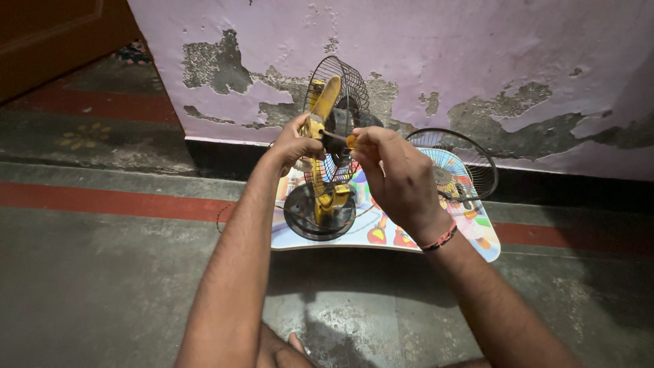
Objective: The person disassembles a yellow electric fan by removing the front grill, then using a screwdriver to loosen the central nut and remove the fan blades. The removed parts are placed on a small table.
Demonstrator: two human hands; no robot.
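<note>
Right now the person sits on the floor facing the peeling lilac wall [477, 48], with a small yellow table fan [325, 163] stood upright on a brightly printed board [409, 242] between their arms. The left hand [294, 143] is wrapped round the yellow housing at the fan's middle, fingers closed on it to keep it from turning or tipping. The right hand [395, 174] is pinched, thumb and fingers pressed together, around the orange handle of a screwdriver [338, 138], whose thin shaft runs leftward to the fan's hub, just in front of the rear wire guard [339, 102]. The tip seems to sit at the motor or blade centre, though the exact seat is too small to tell.

To the right, leaning near the wall, lies the detached front grille [456, 167], so the cage is already open. The fan's round dark base [319, 217] rests on the board, near its left end.

My reading is that this is the screw-working stage at the hub: one hand steadies, the other drives. What the next move calls for, I'd judge, is keeping the shaft square to the screw while turning, with the left grip firm enough that the light fan does not swivel on its base. A slip could send the tip into the wire guard or the fingers close beside it. A bare knee [279, 351] shows at the near edge, and the grey concrete floor [102, 286] runs left, striped with red.
</note>
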